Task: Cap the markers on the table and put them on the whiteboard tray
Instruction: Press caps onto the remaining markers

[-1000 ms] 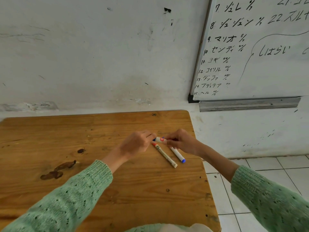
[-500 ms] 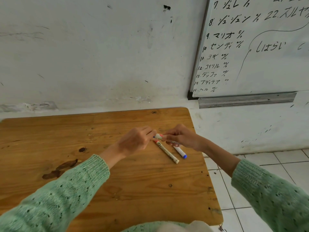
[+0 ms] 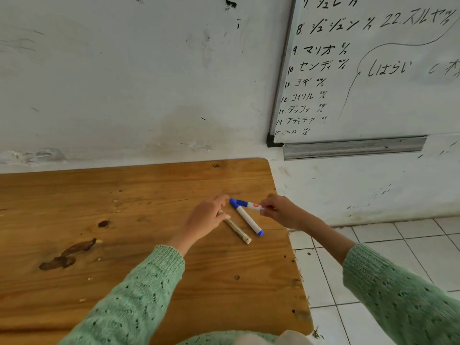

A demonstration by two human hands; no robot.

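Note:
My right hand (image 3: pixel 281 211) pinches the back end of a white marker (image 3: pixel 251 204) and holds it level just above the wooden table (image 3: pixel 124 195); a blue cap (image 3: pixel 235 202) sits on its left end. My left hand (image 3: pixel 206 219) lies just left of that cap with loose fingers, covering the top end of a tan marker (image 3: pixel 237 230) that lies on the table. A second white marker (image 3: pixel 249 220) with a blue end lies beside the tan one. The metal whiteboard tray (image 3: pixel 353 148) is up on the wall to the right.
The whiteboard (image 3: pixel 373 70) with black writing hangs above the tray. The table's right edge (image 3: pixel 296 270) drops to a white tiled floor (image 3: pixel 398 257). A scuffed white wall stands behind the table. Dark stains (image 3: pixel 67 255) mark the wood at left.
The blue cap now sits on the marker in my right hand. My left hand has come off that marker and dropped over the tan marker's red tip. The view shifted slightly.

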